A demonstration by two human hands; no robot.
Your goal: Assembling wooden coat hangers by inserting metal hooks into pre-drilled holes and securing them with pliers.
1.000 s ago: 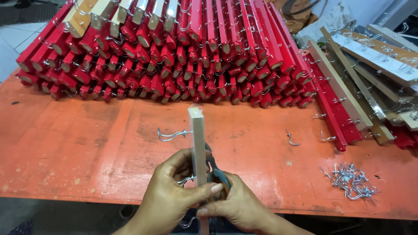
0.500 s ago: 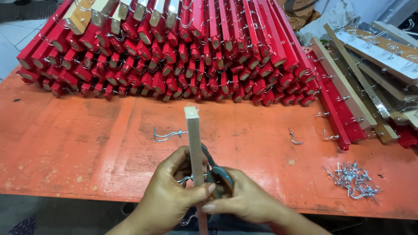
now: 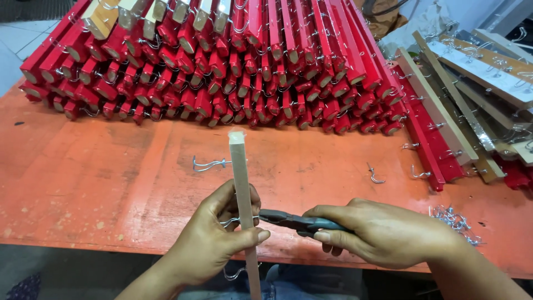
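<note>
Orange-red painted table [image 3: 100, 183] carries the work. Left hand [image 3: 219, 241] is wrapped closed around an unpainted pale wooden strip [image 3: 240, 172], held on end and tilted slightly away, thumb pressed across its near face. Right hand [image 3: 383, 230] has its fingers curled shut on the grey-handled pliers [image 3: 297, 222], whose nose meets a metal hook [image 3: 229, 222] at the strip's side beside the left fingers. A second hook [image 3: 234, 273] juts from the strip lower down. Loose hooks: one double hook [image 3: 208, 164] just left of the strip, one single [image 3: 375, 175] to the right, a small heap [image 3: 458, 222] near the right edge. Red-painted strips [image 3: 239, 61] lie stacked across the far side; bare and white boards [image 3: 477, 72] with hooks lie at far right. No labels or packages are legible.
</note>
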